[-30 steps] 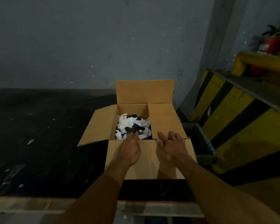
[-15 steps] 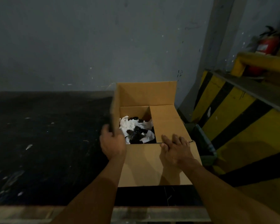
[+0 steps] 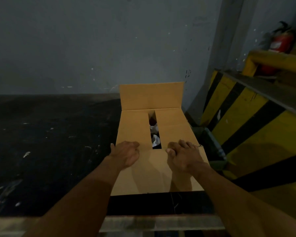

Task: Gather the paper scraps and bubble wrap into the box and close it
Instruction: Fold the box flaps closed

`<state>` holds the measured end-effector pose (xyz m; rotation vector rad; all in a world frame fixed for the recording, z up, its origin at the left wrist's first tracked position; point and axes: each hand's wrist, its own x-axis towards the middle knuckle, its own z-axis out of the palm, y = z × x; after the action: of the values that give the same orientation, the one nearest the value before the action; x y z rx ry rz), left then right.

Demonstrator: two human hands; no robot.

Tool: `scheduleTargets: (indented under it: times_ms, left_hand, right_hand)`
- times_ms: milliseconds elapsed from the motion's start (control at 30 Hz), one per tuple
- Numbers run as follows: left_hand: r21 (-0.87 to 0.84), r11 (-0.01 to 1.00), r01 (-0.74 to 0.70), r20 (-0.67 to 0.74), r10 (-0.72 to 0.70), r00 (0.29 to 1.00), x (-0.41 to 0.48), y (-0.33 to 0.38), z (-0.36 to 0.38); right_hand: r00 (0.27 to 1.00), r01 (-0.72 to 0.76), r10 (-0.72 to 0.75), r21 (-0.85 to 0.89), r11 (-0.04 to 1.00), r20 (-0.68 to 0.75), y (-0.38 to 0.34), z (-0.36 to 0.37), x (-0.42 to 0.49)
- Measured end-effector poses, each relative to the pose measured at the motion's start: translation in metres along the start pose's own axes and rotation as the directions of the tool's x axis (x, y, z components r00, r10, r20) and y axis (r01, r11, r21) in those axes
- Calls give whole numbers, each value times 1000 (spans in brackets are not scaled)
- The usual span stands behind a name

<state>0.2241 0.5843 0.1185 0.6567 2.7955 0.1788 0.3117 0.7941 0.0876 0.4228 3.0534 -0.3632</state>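
Where both hands meet it, cardboard box (image 3: 154, 127) on dark, speckled floor (image 3: 50, 142), hard against grey wall (image 3: 92, 48). Two side flaps folded flat over the opening, with a narrow slot between them; white paper scraps (image 3: 155, 134) and something dark visible through that slot, bubble wrap not distinguishable. Far flap (image 3: 151, 95) upright against the wall; near flap (image 3: 154, 173) hanging outward toward the viewer.

Left hand (image 3: 125, 153) at the box's near left corner, palm down on the left side flap (image 3: 135, 127), fingers loosely curled, thumb over the box's left edge; pressing rather than gripping anything. Right hand (image 3: 184, 156) at the box's near right corner, palm down on the right side flap (image 3: 174, 127), fingers spread flat along the fold line; likewise open and holding nothing. Slot and scraps midway between the two hands, just beyond the fingertips.

Right of the box: low dark tray (image 3: 214, 147) close beside it, then yellow-and-black striped barrier (image 3: 246, 125), with red fire extinguisher (image 3: 280, 43) behind a yellow rail (image 3: 272, 58) farther up. Grey pillar (image 3: 225, 48) behind the box's right rear corner. Pale ledge (image 3: 152, 223) on the viewer's side of the box, below the hanging flap.

Both forearms bare, extended forward from the lower frame, converging slightly toward the box, wrists nearly straight.
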Motion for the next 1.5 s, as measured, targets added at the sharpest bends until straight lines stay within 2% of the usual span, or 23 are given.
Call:
scheduleTargets:
  times_ms: [133,267,400,567,667,800,967,1167,1267,1500]
  left_hand:
    - [-101,995,-3,4,3,1000,2,-12,0]
    - [-14,998,60,-10,-60,998,8,-2,-2]
    - [-1,995,99,-45,-99,994,14,2,-4]
    - [64,989,132,-62,-128,990,16,12,-4]
    - [128,986,103,-80,-93,992,26,12,-19]
    - [317,948,-31,-73,57,996,58,15,-41]
    - [341,939,-48,-80,80,994,122,9,-64]
    - [521,853,25,-263,133,955,190,-4,-85]
    - [498,866,49,-356,153,922,213,-9,-100]
    - [510,858,69,-386,156,909,237,-14,-118]
  right_hand:
    - [999,2,-1,-11,1000,54,4,-5,2]
    - [999,21,-21,-2,1000,26,5,-20,-1]
    - [999,42,-42,44,998,18,15,-34,4]
    - [998,64,-63,-54,997,7,21,-40,15]
    - [998,68,-69,-105,992,-4,19,-49,28]
    - [998,61,-56,-228,972,28,8,-57,73]
    - [994,29,2,-292,956,107,4,-72,136]
    - [997,-9,-18,-344,939,-74,-6,-88,196]
    - [988,-21,-32,-339,940,-148,-15,-96,223]
    - [979,-52,-21,-352,935,-202,-29,-101,263]
